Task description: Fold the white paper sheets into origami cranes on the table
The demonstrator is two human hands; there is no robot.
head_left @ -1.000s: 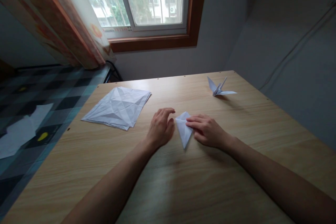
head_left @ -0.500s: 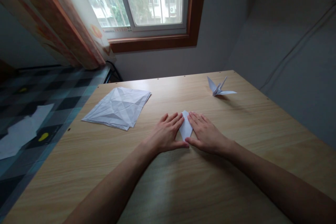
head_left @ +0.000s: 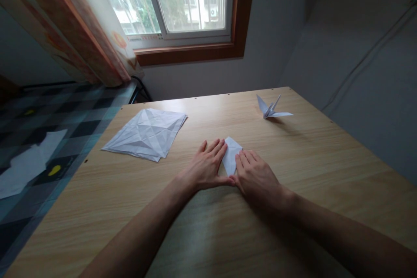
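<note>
A small white folded paper, kite-shaped, lies on the wooden table between my two hands. Along its left edge my left hand rests flat, fingers stretched out and thumb pointing right near the lower tip. My right hand is at the lower right edge, its fingers bent and held together on the paper. The right thumb is mostly hidden; its tip seems close to the left thumb by the bottom point. Beyond the right hand a finished paper crane stands with wings spread.
Creased square sheets lie stacked at the table's back left. Off its left side, white paper pieces rest on a checked cloth. A window and a curtain are behind.
My right hand has slid down and right off the paper's upper part, its fingers now more bent. More of the paper's right side shows. My left hand has stayed in place.
</note>
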